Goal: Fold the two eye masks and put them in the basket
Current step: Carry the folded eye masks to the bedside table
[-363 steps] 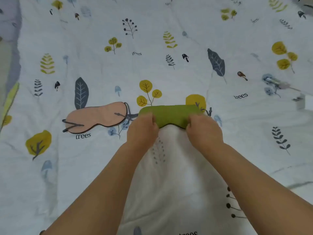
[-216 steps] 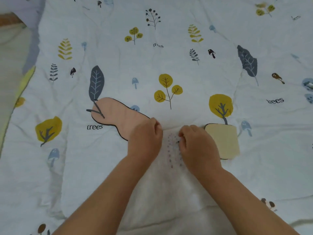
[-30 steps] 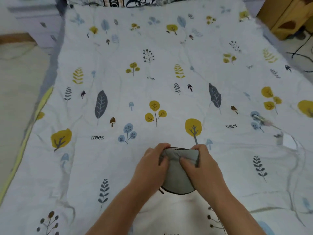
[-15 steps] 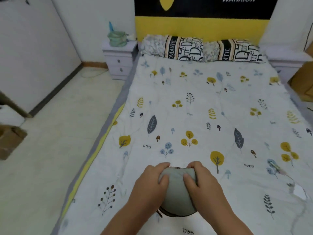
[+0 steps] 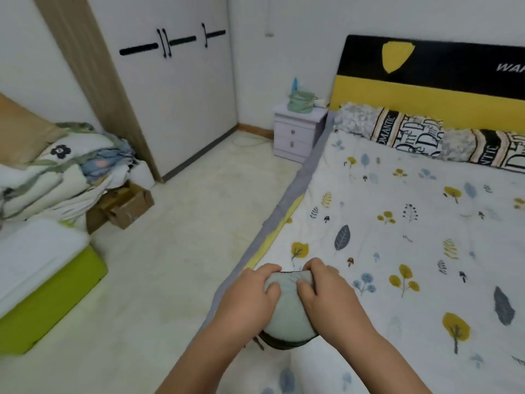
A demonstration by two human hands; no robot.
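Observation:
Both my hands grip one folded bundle of eye masks (image 5: pixel 288 319), a pale grey-green pad with a dark trim along its lower edge. My left hand (image 5: pixel 250 297) clasps its left side and my right hand (image 5: pixel 326 294) its right side, with the thumbs pressed on top. The bundle hangs just above the left edge of the bed (image 5: pixel 397 223). I cannot tell the two masks apart inside it. A small green basket (image 5: pixel 301 102) stands far off on the pale nightstand (image 5: pixel 298 132), beside the headboard.
The bed carries a white leaf-print quilt, with patterned pillows (image 5: pixel 426 137) at its head. Left of it lies open floor (image 5: pixel 199 223), with a cardboard box (image 5: pixel 125 206), a heap of bedding (image 5: pixel 56 172) and a green-sided box (image 5: pixel 42 294). A white wardrobe (image 5: pixel 176 95) stands behind.
My view has swung left and lifted, bringing in the floor, wardrobe and nightstand. Both hands keep hold of the folded bundle, which now sits over the bed's left edge.

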